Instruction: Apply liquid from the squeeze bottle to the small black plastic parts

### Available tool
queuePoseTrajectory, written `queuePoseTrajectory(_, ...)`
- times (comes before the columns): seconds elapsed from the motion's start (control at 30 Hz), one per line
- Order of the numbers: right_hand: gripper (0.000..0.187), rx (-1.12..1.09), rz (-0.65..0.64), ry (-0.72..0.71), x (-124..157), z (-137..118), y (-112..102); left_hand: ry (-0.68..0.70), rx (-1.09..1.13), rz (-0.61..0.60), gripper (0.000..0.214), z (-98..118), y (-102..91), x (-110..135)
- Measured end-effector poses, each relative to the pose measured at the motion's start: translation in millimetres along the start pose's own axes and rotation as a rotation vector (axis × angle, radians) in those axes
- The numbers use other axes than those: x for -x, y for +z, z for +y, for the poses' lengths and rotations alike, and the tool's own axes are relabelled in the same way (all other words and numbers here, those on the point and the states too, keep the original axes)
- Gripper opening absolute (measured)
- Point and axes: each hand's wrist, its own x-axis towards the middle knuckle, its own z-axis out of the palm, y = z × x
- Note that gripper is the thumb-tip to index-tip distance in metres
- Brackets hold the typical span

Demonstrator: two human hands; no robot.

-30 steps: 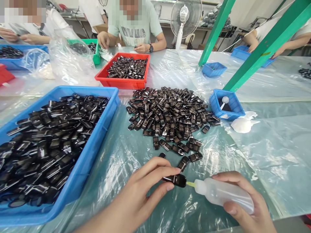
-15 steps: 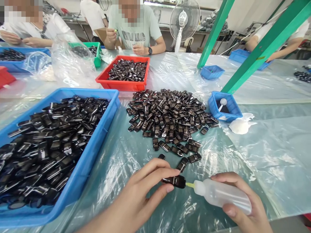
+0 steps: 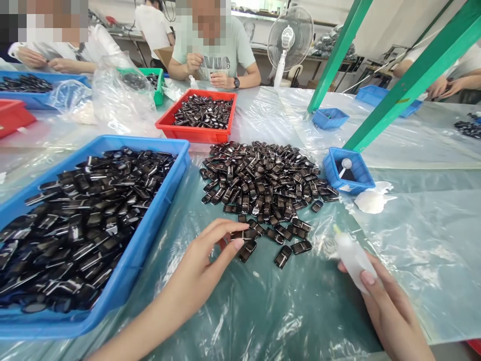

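In front of the pile, my left hand (image 3: 208, 253) pinches a small glossy black oblong piece (image 3: 242, 234) between thumb and forefinger. Another loose black piece (image 3: 248, 250) lies just below those fingertips. My right hand (image 3: 389, 296) is wrapped round a translucent squeeze bottle (image 3: 355, 260). The bottle's thin yellowish nozzle tip (image 3: 336, 229) points up and to the left, well apart from any piece. Several more black pieces with a silvery cross band form a heap (image 3: 266, 180) on the plastic-covered table.
A large blue tray (image 3: 165, 205) full of black pieces is on the left. Behind stands a red tray (image 3: 195, 131) of similar pieces. At right are a small blue bin (image 3: 353, 186) with a white spoon (image 3: 343, 168), crumpled white tissue (image 3: 374, 198) and green posts (image 3: 417, 75). Co-workers sit opposite.
My left hand has moved up and left to the front of the heap. My right hand has drawn the bottle up and right, away from the piece its nozzle was at, and tilted it upward.
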Motion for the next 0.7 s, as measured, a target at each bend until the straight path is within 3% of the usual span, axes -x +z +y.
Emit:
queuePoseTrajectory(0.17, 0.055, 0.049, 0.071, 0.019, -25, 0, 8, -0.229, 0.283, -0.122, 0.034, -1, 4.2, -4)
queuePoseTrajectory(0.27, 0.054, 0.081, 0.082, 0.007, -28, -1, 11, -0.318, 0.506, -0.143, 0.04, 0, 6.6, -6)
queuePoseTrajectory(0.4, 0.066, 0.199, 0.326, 0.027, -9, -2, 11, -0.374, 0.603, -0.131, 0.044, 1, 6.1, -6)
queuePoseTrajectory(0.47, 0.058, 0.325, 0.432, -0.012, 7, -6, 17, -0.405, 0.63, -0.121, 0.046, 0, 5.2, -5)
queuePoseTrajectory(0.53, 0.037, 0.418, 0.358, -0.188, 24, -14, 33, -0.433, 0.675, -0.12, 0.048, -1, 4.7, -4)
queuePoseTrajectory(0.6, 0.012, 0.424, 0.117, -0.444, 37, -25, 57, -0.441, 0.726, -0.131, 0.047, -2, 5.0, -4)
queuePoseTrajectory(0.7, 0.02, 0.388, -0.204, -0.688, 43, -42, 94, -0.424, 0.779, -0.153, 0.042, -2, 7.1, -4)
